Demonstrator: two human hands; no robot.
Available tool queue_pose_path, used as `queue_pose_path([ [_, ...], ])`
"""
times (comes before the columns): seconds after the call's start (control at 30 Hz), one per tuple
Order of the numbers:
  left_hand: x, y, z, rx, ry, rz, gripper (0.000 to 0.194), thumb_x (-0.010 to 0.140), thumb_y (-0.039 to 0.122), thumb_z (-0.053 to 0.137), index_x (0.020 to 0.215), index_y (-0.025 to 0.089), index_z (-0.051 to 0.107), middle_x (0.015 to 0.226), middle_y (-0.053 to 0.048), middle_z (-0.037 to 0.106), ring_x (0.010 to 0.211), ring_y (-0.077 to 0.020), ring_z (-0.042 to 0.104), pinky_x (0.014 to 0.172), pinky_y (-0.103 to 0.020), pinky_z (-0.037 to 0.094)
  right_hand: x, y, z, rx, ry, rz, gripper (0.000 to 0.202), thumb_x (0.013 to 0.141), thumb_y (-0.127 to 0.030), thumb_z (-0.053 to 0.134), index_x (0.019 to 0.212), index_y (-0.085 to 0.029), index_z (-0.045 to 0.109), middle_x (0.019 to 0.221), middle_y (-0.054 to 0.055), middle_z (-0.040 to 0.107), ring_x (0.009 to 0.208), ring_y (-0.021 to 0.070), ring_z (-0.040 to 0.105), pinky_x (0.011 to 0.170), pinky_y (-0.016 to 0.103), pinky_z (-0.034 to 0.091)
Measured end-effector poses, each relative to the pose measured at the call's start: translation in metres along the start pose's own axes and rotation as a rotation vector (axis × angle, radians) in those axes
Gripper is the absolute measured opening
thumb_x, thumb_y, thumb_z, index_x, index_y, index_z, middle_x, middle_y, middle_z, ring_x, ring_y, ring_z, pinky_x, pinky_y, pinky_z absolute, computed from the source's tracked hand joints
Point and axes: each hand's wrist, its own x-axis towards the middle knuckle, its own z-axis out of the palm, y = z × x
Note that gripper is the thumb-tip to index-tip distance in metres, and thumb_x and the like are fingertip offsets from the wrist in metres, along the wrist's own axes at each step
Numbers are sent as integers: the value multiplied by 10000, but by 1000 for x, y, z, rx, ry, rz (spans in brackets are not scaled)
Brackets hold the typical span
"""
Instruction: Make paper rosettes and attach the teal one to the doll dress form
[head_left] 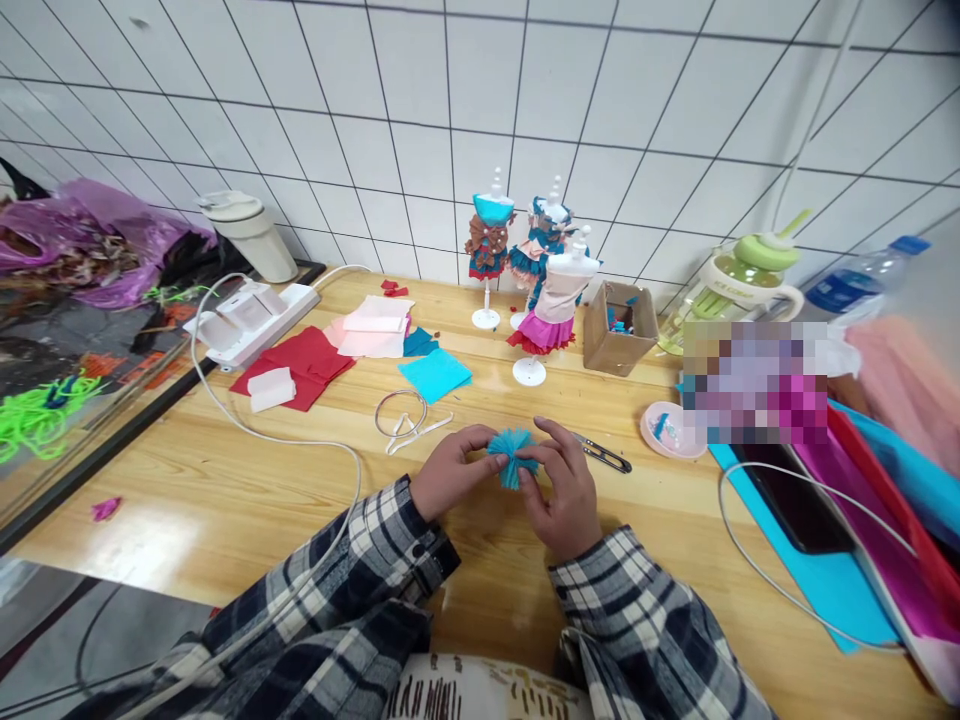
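The blue fringed tuft (512,443) fans out, middle pinched.

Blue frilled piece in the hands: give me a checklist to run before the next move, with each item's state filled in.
1. Blue frilled piece supported: ok, the fingers of the left hand and right hand are both on it.
2. Frills evenly spread all round: cannot tell, fingers cover part of it.
3. Snips near at hand: ok, lying on the table just beyond the right hand.
4. White cable clear of the left sleeve: not ok, it runs across it.
5. Light blue sheet on the table: ok, lying beyond the left hand.
6. Contents of the pink dish identified: cannot tell, the bits are too small.
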Motion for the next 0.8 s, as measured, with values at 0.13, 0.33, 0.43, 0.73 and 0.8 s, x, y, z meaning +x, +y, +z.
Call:
queue_pose_path([
  [0.13, 0, 1, 0, -31, -1, -12, 292, 820, 416, 648, 894, 140, 706, 881, -63, 663, 901, -209, 589, 863, -321, 441, 0, 1, 0, -21, -21, -6, 213, 851, -184, 564, 1057, -201, 613, 1322, 132, 528, 919, 212, 607, 876, 448, 504],
  [0.33, -1, 3, 2, -61, 32, -50, 293, 807, 426, 658, 848, 139, 700, 823, -50, 654, 850, -199, 582, 816, -307, 447, -2, 1, -1, -118, -26, -89, 250, 846, -198, 567, 1088, -214, 627, 1338, 127, 531, 929, 219, 609, 856, 447, 484],
  [0.43, -1, 1, 2, -136, 42, -71, 278, 802, 406, 663, 852, 134, 697, 818, -47, 661, 815, -188, 583, 795, -304, 452, -1, 1, -2, -175, -23, -131, 305, 841, -198, 579, 1140, -226, 630, 1346, 124, 530, 942, 223, 609, 872, 459, 467],
  [0.73, 0, 0, 2, 27, 80, -32, 211, 777, 331, 678, 828, 130, 714, 818, -57, 681, 832, -197, 602, 809, -310, 444, -1, 0, -1, -18, 35, 15, 220, 854, -175, 556, 990, -232, 719, 1259, 90, 583, 882, 193, 615, 841, 446, 488],
  [0.8, 0, 0, 2, 87, 87, -15, 196, 768, 318, 682, 821, 132, 715, 815, -54, 682, 828, -196, 605, 808, -308, 442, -1, -1, 0, -23, 54, 42, 191, 846, -183, 570, 939, -231, 730, 1306, 93, 547, 891, 196, 617, 828, 444, 497],
])
